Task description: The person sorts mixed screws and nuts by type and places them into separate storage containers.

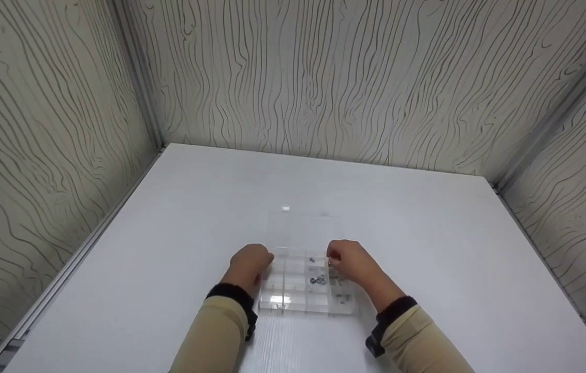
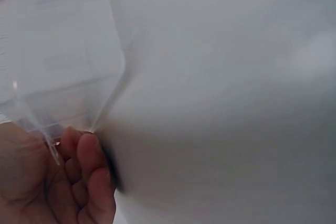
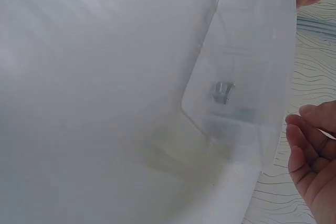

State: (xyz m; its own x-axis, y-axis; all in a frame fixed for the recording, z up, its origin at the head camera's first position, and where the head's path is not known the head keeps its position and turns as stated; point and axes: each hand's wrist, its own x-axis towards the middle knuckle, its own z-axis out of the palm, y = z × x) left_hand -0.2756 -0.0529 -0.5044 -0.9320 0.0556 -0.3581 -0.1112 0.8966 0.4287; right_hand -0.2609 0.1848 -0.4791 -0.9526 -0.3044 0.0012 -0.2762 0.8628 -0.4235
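A clear plastic compartment box (image 1: 295, 300) lies on the white table with its see-through lid (image 1: 303, 228) folded back at the far side. My left hand (image 1: 251, 264) grips the box's left side; in the left wrist view its curled fingers (image 2: 92, 153) hold the corner. Over the far right compartments, my right hand (image 1: 352, 261) has thumb and index fingertips together, and a small silver metal part (image 1: 330, 263) shows right at them. Several metal nuts (image 1: 318, 280) sit in a compartment of the third column. Another small metal piece (image 1: 311, 259) lies in the compartment behind.
More small metal parts (image 1: 343, 298) lie in the right-hand column near the front. The white table (image 1: 210, 186) stretches around the box. Walls with a wood-line pattern (image 1: 303, 77) stand behind the table and at both sides.
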